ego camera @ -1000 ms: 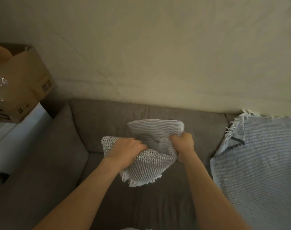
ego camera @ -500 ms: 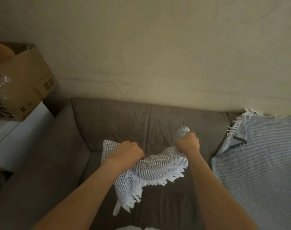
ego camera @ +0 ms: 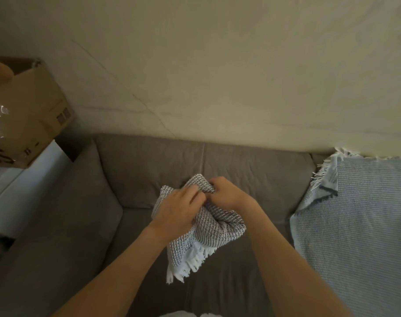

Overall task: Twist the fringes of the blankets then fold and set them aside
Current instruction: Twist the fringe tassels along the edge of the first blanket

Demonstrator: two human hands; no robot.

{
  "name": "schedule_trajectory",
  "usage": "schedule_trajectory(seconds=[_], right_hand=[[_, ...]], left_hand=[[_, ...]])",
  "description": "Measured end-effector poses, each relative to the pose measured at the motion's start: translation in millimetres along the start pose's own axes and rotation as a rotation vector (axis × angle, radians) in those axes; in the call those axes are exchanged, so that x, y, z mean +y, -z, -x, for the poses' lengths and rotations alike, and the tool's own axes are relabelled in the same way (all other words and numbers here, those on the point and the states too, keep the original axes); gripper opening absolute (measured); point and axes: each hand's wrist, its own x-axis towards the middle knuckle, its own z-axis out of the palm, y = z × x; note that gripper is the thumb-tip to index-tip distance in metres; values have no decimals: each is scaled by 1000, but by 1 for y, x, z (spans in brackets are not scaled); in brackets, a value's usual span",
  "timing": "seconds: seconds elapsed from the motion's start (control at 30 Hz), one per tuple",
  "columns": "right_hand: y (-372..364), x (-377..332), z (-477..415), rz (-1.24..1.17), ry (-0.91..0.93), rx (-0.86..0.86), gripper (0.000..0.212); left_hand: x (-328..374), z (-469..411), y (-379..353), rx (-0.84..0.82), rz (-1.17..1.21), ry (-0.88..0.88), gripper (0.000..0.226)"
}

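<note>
Head view: both hands are up over the sofa (ego camera: pixel 149 165) seat, knuckles almost touching.
Left hand (ego camera: pixel 176 209): fingers curled round the bunched grey blanket (ego camera: pixel 217 227), gripping it from the left side.
Right hand (ego camera: pixel 227 195): clenched on the same bundle, grabbing the top fold.
Where the blanket is: wadded between and under both hands, looks held up off the cushion.
Which way it runs: top fold pokes above the knuckles and the rest hangs toward the person. The white fringe (ego camera: pixel 190 261) is at the low end, under the left wrist, so the left hand's nearer.
My guess: one hand has to reach down for that fringe before any twisting.
Right of the right hand: blue blanket (ego camera: pixel 354 225) spread out, well apart.
</note>
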Motion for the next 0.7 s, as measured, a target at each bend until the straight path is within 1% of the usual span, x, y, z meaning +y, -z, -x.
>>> schedule_trajectory(seconds=[0.03, 0.07, 0.13, 0.17, 0.2, 0.27, 0.37, 0.43, 0.47, 0.53, 0.57, 0.6, 0.63, 0.7], right_hand=[[0, -1, 1, -15, 5, -17, 28], [-1, -1, 1, -31, 13, -20, 29], [-4, -7, 3, -58, 63, -17, 29], [-8, -7, 2, -60, 86, -23, 33], [-11, -7, 1, -61, 93, -29, 34], [-11, -6, 0, -51, 68, -1, 33], [-8, -3, 0, -57, 24, 81, 48], [-8, -5, 5, -57, 43, 155, 47], [-10, -4, 8, -9, 91, 243, 44], [-17, -2, 15, 35, 252, 416, 32], [-19, -1, 20, 15, 333, 445, 26], [-21, 3, 23, 13, 400, 436, 23], [-23, 7, 26, 41, 433, 390, 25], [-24, 15, 29, 238, 399, 281, 37]], left_hand=[[-3, 2, 2, -19, 20, 55, 44], [-7, 4, 2, -72, 15, 100, 59], [-13, 5, 4, -262, -20, 141, 105], [-16, 4, 5, -341, -21, 141, 119], [-16, 2, 5, -394, -7, 146, 128], [-15, -2, 6, -418, 67, 199, 133], [-10, -5, 8, -343, 181, 278, 130], [-11, -3, 4, -335, 196, 354, 121], [-12, -3, 3, -336, 209, 402, 108], [-20, -1, -1, -293, 240, 495, 66], [-25, -1, -2, -269, 259, 536, 54], [-30, 0, -3, -253, 285, 560, 48], [-35, 1, -3, -249, 320, 568, 46], [-43, 3, -2, -268, 390, 551, 43]])
